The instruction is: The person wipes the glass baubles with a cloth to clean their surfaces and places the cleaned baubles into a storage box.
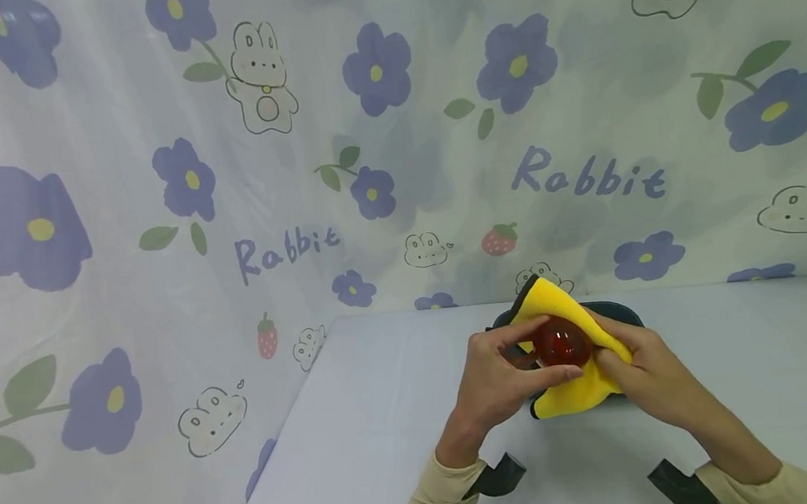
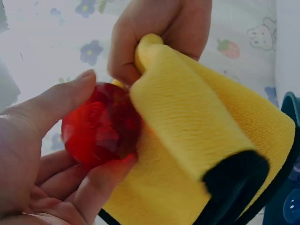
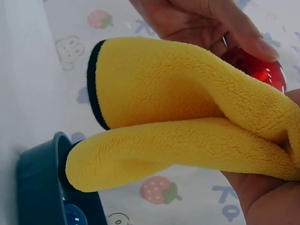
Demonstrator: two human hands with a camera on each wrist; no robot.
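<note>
A clear red ball [image 1: 561, 343] [image 2: 101, 124] [image 3: 255, 68] is held above the table. My left hand [image 1: 504, 375] [image 2: 56, 154] grips it between thumb and curled fingers. My right hand [image 1: 633, 368] [image 3: 262, 187] pinches a yellow cloth with a black edge [image 1: 574, 349] [image 2: 197, 145] [image 3: 168, 117] and presses it against the ball's right side. The cloth is folded over and hangs down in front of a dark teal bowl [image 1: 628, 316] [image 3: 40, 187].
The bowl stands on a pale table [image 1: 389, 413] near its back edge. Something blue [image 3: 75, 215] lies inside the bowl. A floral sheet printed "Rabbit" [image 1: 288, 250] covers the wall behind and to the left. Dark wrist mounts [image 1: 498, 476] show at both sleeves.
</note>
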